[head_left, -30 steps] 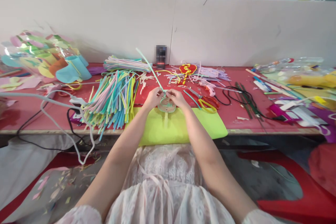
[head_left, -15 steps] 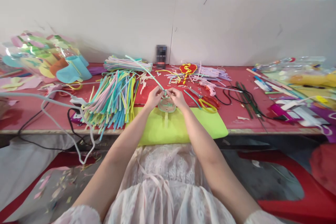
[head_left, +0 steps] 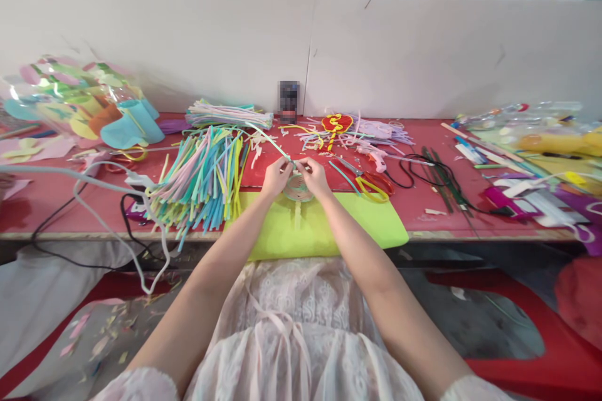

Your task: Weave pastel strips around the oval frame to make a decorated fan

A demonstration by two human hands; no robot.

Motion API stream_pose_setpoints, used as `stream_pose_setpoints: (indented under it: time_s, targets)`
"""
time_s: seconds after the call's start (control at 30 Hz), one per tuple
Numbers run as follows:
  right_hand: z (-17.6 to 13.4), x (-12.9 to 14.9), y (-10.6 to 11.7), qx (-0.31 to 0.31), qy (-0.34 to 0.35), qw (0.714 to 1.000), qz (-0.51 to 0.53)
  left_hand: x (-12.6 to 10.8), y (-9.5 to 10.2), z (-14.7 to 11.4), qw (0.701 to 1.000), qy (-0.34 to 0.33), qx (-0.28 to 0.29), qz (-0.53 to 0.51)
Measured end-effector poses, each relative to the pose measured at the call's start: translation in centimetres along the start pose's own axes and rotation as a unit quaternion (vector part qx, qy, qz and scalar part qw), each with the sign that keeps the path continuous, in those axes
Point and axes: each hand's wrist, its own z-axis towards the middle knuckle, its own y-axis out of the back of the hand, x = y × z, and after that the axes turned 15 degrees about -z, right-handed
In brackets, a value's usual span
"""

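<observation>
Beyond the left hand (head_left: 277,177) — green strip (head_left: 273,140), lower than before.

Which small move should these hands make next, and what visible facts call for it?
Probably, the left hand should press the pale green strip along the far edge of the round piece while the right hand steadies it: both hands are close together at that edge, and the strip's long loose end sticks out past the left hand.
</observation>
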Motion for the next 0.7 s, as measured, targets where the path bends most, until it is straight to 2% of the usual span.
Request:
stream_pose_setpoints:
  time_s: [0.13,0.7]
  targets:
    - [-0.04,-0.02,-0.05,-0.009,0.01,1.0,0.001,-0.17,-0.07,-0.2,0.999,-0.021,-0.006,0.027]
    - [-0.12,-0.13,-0.95,-0.037,0.023,0.998,-0.046,0.5,-0.45,-0.01,1.0,0.011,0.008,0.014]
